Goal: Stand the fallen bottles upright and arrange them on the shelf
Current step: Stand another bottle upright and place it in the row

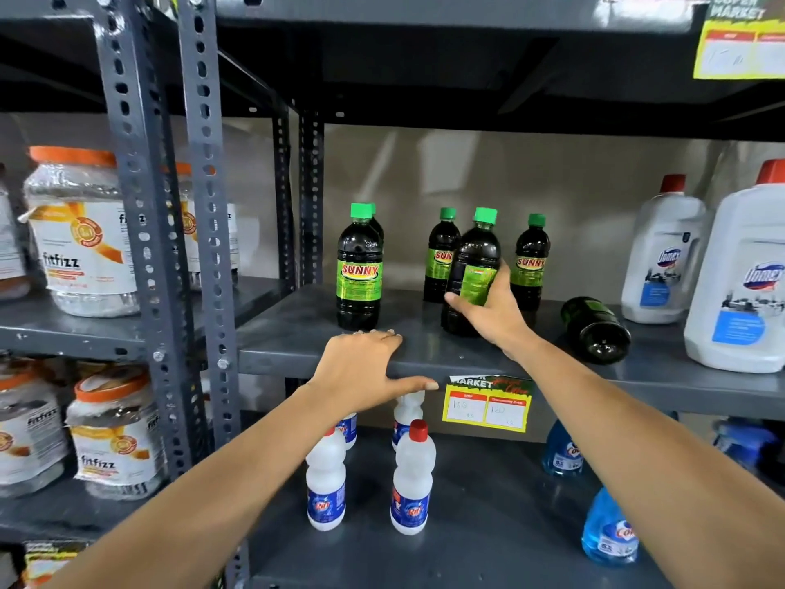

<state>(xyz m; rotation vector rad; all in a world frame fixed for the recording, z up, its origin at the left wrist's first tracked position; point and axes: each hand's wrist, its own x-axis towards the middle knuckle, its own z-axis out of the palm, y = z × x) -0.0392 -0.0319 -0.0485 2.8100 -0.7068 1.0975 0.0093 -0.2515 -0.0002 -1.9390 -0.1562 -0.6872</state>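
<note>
Dark Sunny bottles with green caps and green labels stand on the grey middle shelf [297, 329]. My right hand [488, 310] grips one such bottle [471, 257], nearly upright and tilted slightly, near the shelf's front. Behind it stand two more bottles [441, 252] [531, 261]. Another upright bottle [360, 269] stands to the left, with one partly hidden behind it. One bottle [594, 327] lies on its side to the right, base toward me. My left hand [365, 367] rests flat on the shelf's front edge, fingers spread, holding nothing.
Large white Domex jugs [662, 257] [739, 282] stand at the shelf's right end. White bottles with red caps [412, 478] and blue spray bottles [607, 529] fill the lower shelf. Orange-lidded Fitfizz jars [80, 231] sit left, beyond perforated metal uprights [204, 206]. A yellow price tag [486, 408] hangs below.
</note>
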